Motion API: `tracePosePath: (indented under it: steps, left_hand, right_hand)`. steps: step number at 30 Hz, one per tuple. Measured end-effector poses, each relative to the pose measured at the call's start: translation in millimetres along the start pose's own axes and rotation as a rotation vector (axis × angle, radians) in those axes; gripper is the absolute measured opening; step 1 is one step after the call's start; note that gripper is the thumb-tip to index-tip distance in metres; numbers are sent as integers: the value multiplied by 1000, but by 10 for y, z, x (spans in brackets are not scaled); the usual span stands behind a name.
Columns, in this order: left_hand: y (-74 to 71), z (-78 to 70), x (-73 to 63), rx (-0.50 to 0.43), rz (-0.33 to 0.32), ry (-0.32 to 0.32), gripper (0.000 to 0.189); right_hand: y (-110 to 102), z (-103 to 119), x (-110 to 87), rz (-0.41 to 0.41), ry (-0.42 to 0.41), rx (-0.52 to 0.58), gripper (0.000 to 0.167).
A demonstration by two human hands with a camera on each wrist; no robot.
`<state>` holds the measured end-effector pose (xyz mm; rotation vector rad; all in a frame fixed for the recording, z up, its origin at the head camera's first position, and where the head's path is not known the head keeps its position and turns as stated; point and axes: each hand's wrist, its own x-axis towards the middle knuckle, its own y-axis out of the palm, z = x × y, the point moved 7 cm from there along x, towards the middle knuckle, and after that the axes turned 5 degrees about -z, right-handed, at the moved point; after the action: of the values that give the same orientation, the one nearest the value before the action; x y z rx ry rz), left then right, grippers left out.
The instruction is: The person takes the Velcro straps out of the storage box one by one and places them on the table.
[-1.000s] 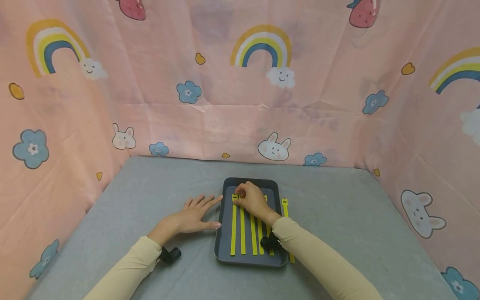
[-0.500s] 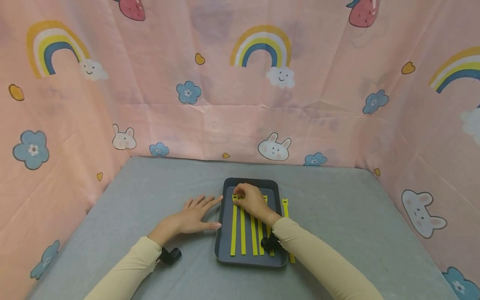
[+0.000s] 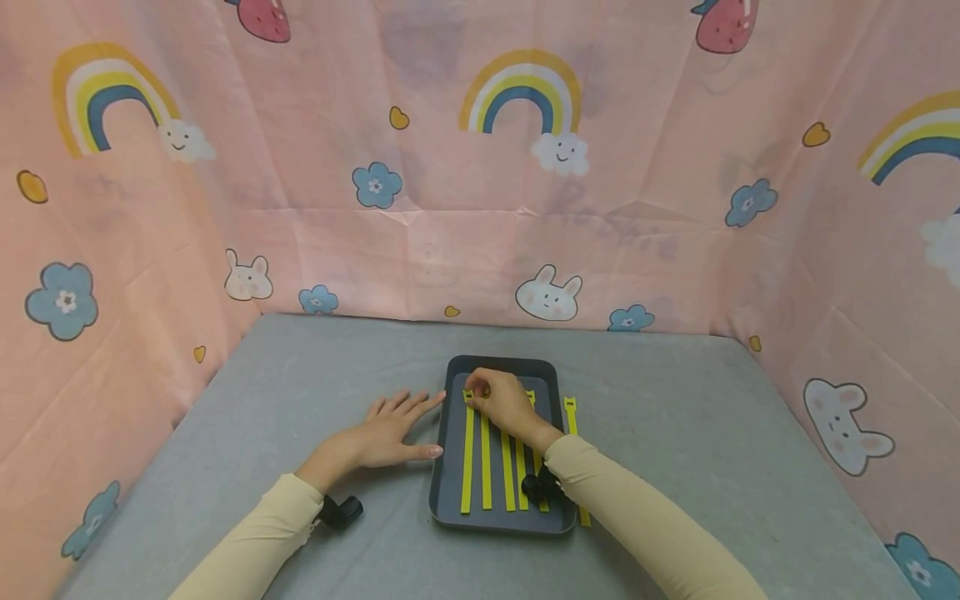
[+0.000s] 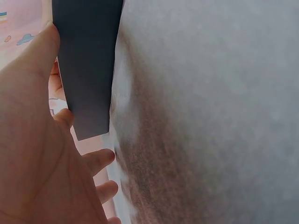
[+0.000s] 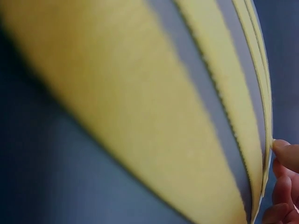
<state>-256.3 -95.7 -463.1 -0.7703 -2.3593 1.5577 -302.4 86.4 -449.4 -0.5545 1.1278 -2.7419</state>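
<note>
Leftmost yellow strap point(image 3: 467, 462): thin, flat, slotted head, lying at left in the shallow, round-cornered dark grey tray point(image 3: 502, 524) | right hand point(image 3: 507, 404): arched over tray, pinching the strap's far end | left hand point(image 3: 390, 432): fingers spread, thumb and index touching tray's left wall | table point(image 3: 697, 442): mottled grey | curtain point(image 3: 450, 242): creased pink cloth, printed.

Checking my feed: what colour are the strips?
The strips are yellow, clearest in the head view.

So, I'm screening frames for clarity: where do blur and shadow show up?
Head view: fairly even light, yellow straps distinct; left wrist view: brownish shadow on the table beside the left hand; right wrist view: the nearest strap blurred, the right hand clearer at the right edge.
</note>
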Motion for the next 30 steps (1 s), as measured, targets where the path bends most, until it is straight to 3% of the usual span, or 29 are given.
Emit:
tracePosePath:
  steps: [8, 30]
  left_hand:
    - [5, 1, 4, 4, 4, -7, 86]
    - [1, -5, -1, 18, 11, -7, 86]
  right_hand:
    - [-26, 4, 18, -26, -18, 13, 13]
    - [-166, 131, 73, 2, -76, 106, 13]
